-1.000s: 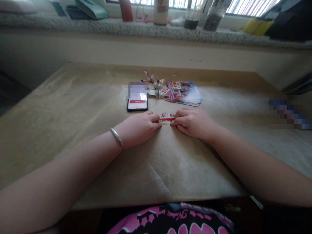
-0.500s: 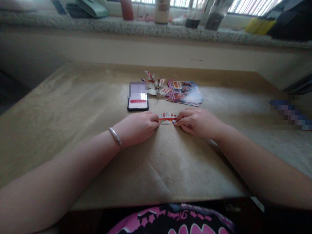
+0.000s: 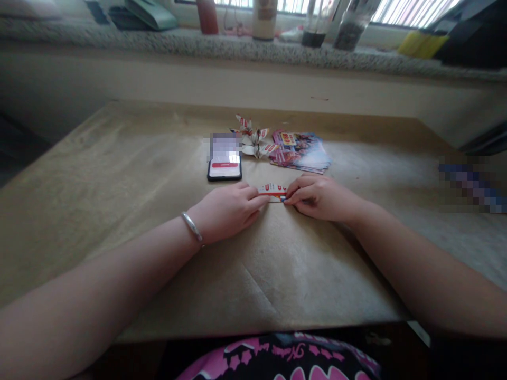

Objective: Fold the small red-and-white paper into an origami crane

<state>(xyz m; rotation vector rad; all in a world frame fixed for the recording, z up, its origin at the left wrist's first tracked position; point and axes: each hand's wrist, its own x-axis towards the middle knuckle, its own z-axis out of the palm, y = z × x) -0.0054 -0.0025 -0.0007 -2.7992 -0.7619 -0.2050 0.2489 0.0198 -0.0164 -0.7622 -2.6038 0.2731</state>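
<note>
A small piece of folded printed paper (image 3: 272,189) lies on the table between my hands, white with red marks along the top and a red and coloured strip below. My left hand (image 3: 233,208), with a silver bangle at the wrist, holds its left end. The index finger reaches over the paper's lower edge while the other fingers curl beneath my palm. At the right end, my right hand (image 3: 317,196) pinches the corner between thumb and fingers. The fingertips partly cover both ends of the paper.
Beyond my left hand lies a phone (image 3: 224,166) with a lit screen. Beside it are folded paper shapes (image 3: 256,142) and a fanned stack of printed leaflets (image 3: 303,150). Bottles (image 3: 264,20) stand on the stone windowsill (image 3: 158,39) behind the table (image 3: 138,158).
My left hand has slid slightly right, its index finger now stretched across the paper's lower left part. My right hand keeps its pinch at the right end, almost unmoved.
</note>
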